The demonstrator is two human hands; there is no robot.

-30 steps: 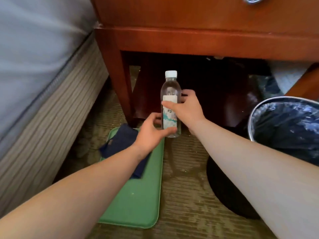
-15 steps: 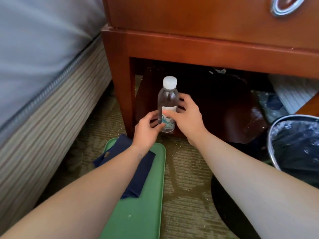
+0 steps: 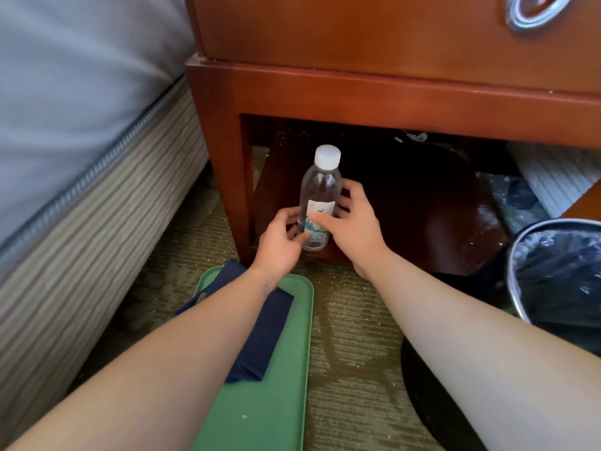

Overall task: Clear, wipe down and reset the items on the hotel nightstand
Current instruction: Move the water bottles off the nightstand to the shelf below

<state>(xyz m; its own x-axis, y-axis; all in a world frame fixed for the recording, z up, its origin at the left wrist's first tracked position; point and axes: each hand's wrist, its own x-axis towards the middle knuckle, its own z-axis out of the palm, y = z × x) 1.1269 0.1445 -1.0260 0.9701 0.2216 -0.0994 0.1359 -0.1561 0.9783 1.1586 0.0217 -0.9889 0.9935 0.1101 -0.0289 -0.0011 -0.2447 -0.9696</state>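
A clear water bottle (image 3: pixel 320 187) with a white cap and a white-and-teal label stands upright on the dark lower shelf (image 3: pixel 422 203) of the reddish wooden nightstand (image 3: pixel 357 92). My left hand (image 3: pixel 279 245) curls round its lower left side. My right hand (image 3: pixel 354 222) wraps the bottle from the right, thumb across the label. A dark blue cloth (image 3: pixel 263 333) lies on a green tray (image 3: pixel 279 402) on the carpet, partly under my left forearm.
The bed's mattress and striped base (image 3: pixel 81 190) fill the left. A metal bin with a dark liner (image 3: pixel 559 275) stands at the right on a black round base (image 3: pixel 429 405). A ring pull (image 3: pixel 533 8) hangs on the drawer above. Crumbs speckle the carpet.
Both hands have carried the bottle forward from above the carpet onto the nightstand's lower shelf, where it now stands. The view has moved closer to the nightstand.
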